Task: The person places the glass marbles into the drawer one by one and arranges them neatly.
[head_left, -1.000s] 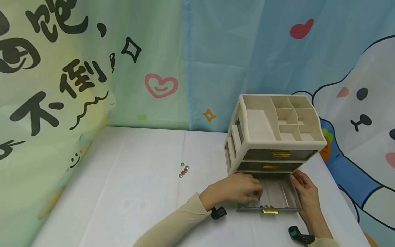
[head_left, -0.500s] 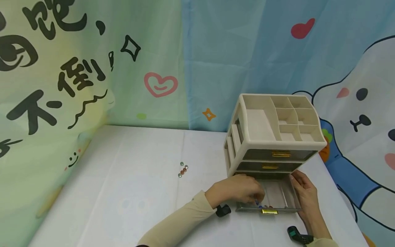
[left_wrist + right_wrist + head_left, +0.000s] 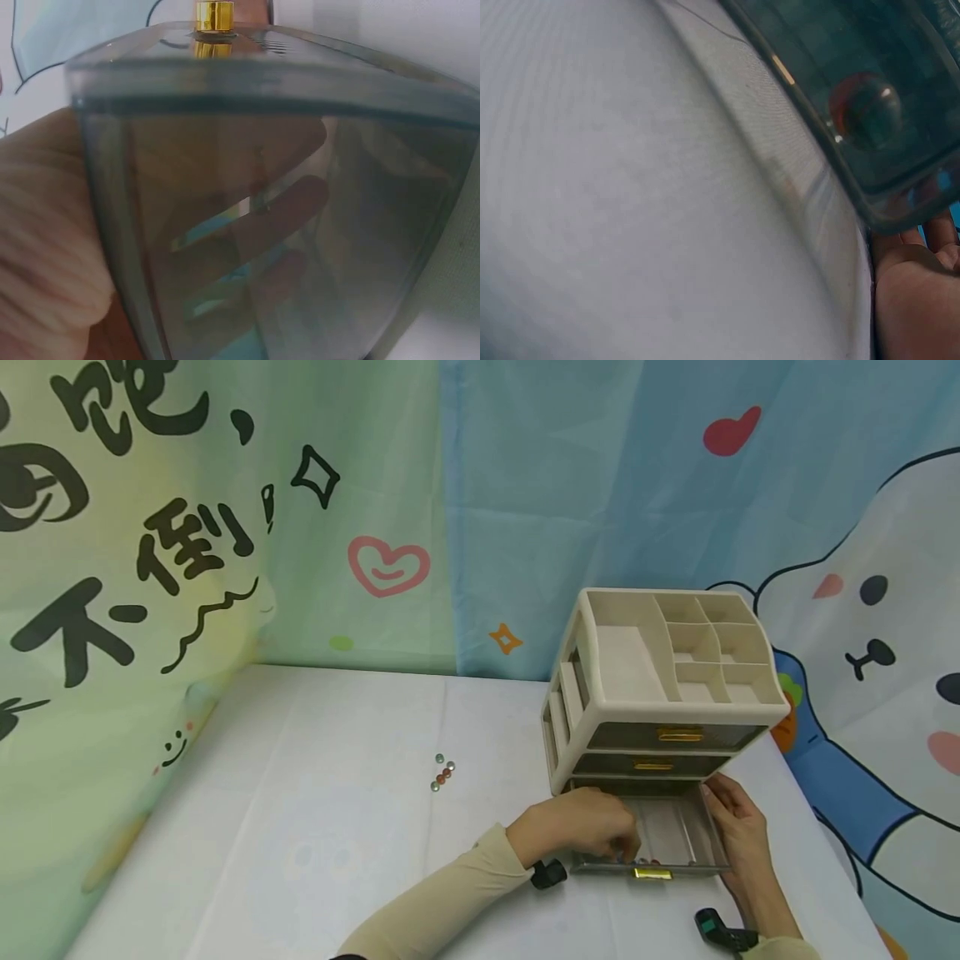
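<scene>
My left hand point(image 3: 596, 827) reaches into the left side of a pulled-out clear drawer point(image 3: 663, 828), its fingers bent down near the front wall. What the fingertips touch is hidden. Small coloured marbles point(image 3: 654, 862) lie along the drawer's front. In the left wrist view the fingers show through the clear drawer wall point(image 3: 405, 217). My right hand point(image 3: 744, 835) grips the drawer's right side, thumb along the edge. Through the drawer corner in the right wrist view a reddish glass marble point(image 3: 866, 111) shows, with the right hand point(image 3: 916, 307) below it.
The cream storage cabinet point(image 3: 637, 677) stands at the right, with open compartments on top and two shut dark drawers point(image 3: 678, 737) with gold handles. Several loose marbles point(image 3: 441, 779) lie on the white tablecloth point(image 3: 337, 793) to the left. A printed curtain point(image 3: 517, 510) hangs behind.
My left hand has moved slightly right, then lower toward the drawer's front. A blue marble seen at its fingertips earlier is now out of sight. The right hand stays at the drawer's side.
</scene>
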Demonstrator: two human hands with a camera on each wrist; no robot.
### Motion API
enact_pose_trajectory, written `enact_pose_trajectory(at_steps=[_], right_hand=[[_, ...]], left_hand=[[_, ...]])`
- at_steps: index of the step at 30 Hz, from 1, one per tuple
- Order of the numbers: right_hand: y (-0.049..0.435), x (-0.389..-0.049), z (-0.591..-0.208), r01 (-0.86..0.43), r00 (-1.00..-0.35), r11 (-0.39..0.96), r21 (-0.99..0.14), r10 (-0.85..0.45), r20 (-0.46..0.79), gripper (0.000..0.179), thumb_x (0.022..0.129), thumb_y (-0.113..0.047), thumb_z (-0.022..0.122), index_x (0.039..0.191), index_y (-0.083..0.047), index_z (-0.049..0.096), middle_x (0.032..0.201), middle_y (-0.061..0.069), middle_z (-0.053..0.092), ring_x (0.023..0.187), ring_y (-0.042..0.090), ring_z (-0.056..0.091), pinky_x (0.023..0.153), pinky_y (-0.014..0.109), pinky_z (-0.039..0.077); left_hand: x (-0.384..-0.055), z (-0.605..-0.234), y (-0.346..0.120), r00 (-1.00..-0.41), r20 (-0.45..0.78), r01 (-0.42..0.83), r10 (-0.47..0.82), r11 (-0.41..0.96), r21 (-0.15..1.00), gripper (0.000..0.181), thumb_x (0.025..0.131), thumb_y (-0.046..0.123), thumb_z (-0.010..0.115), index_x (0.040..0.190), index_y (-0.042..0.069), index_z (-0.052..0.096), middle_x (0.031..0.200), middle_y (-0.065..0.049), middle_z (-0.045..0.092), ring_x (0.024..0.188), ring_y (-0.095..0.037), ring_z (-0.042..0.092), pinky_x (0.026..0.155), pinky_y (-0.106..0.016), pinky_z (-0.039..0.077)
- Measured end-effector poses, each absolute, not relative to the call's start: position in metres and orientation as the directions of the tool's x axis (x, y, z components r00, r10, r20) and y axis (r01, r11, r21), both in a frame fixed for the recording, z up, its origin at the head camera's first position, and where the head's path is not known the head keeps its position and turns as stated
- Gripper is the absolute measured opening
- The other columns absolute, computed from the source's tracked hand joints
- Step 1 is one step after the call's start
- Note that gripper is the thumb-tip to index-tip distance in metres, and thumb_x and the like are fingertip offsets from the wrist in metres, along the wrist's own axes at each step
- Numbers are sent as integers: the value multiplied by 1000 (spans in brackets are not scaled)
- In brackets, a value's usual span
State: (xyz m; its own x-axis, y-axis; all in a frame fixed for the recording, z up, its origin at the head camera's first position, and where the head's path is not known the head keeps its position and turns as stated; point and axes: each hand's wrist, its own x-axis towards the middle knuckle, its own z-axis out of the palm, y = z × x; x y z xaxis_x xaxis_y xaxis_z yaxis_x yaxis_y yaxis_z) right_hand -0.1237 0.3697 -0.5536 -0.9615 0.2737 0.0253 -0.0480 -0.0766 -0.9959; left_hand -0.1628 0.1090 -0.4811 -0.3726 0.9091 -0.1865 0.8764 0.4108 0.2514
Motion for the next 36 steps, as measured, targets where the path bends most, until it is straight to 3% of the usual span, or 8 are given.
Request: enact_pose_trajectory(at_steps=[6,15,26,31,36], right_hand=[[371,-126,-553,-45,-961,-71,-996,275,24,35,104,-6,62,139,-10,64,120,-21,72,112,-5,64,92,9,47],[372,-125,-555,-12,-963,-67,-998,271,-6,37,104,-9,62,142,-12,62,121,-23,71,113,-7,63,91,7,47],[371,-126,-556,-24,-962,-59,-998,272,7,37,104,-8,62,141,-12,63,121,-24,71,113,-9,63,93,6,46],[371,-126,-556,-25,-962,-58,-998,273,8,37,104,-9,63,141,-12,63,120,-24,71,113,-8,63,92,6,46],[372,-126,-557,-44,-965,-107,-993,261,15,36,104,-5,61,140,-10,64,120,-19,72,111,-3,65,90,10,50]], left_hand=[[-163,-480,111,-389,-202,868,899,431,246,20,91,23,81,98,41,78,94,26,68,86,8,57,88,-19,47],[-162,-479,113,-386,-227,865,894,436,249,20,89,19,83,91,38,76,90,26,67,80,5,57,75,-16,48],[-162,-477,113,-389,-239,857,890,444,261,20,88,19,84,92,37,77,93,26,70,80,5,58,73,-15,48],[-163,-475,109,-393,-206,851,896,440,286,23,88,18,84,99,37,77,102,24,70,89,6,61,78,-13,49],[-163,-470,99,-366,-80,886,927,373,274,25,95,20,76,115,36,76,120,20,70,107,3,63,85,-13,49]])
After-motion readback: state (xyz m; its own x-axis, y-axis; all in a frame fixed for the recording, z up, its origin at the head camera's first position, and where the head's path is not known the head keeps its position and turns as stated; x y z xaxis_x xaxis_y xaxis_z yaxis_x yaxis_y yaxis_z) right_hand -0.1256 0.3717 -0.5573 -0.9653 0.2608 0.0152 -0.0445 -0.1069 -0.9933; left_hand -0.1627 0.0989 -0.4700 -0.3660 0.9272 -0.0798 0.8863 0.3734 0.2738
